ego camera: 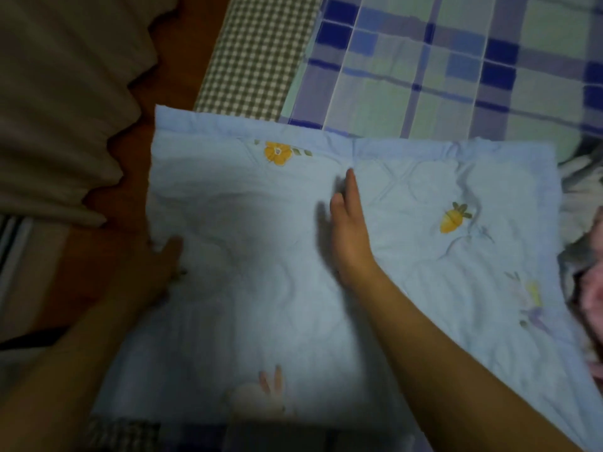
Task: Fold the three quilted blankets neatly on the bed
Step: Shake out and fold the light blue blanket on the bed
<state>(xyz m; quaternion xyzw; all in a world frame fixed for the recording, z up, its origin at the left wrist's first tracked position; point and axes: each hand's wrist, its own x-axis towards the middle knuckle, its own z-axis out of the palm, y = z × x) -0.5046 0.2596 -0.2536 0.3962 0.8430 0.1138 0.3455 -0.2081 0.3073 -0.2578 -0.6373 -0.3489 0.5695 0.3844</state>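
Your right hand [347, 230] is lying flat on the light blue quilted blanket [293, 305], fingers [351, 187] straight and together, pointing toward the blanket's far hem and grasping nothing. Your left hand [160, 265] is resting at the blanket's left edge; it is blurred and in shadow, so you cannot tell whether its fingers are curled round the edge or only pressing on it. The blanket is lying folded into a rough rectangle across the near part of the bed [254, 53], its left edge reaching the bed's left edge and hanging just over the brown floor [107, 256] there. Printed on it are showing a yellow flower [278, 153] near the far hem, a yellow carrot [452, 218] toward the right side and a rabbit [261, 396] near the near edge. A blue and green plaid blanket [456, 60] is lying spread over the far right part of the bed, just past the blue one's far hem. A beige curtain [58, 93] is hanging to the left, beyond the floor.
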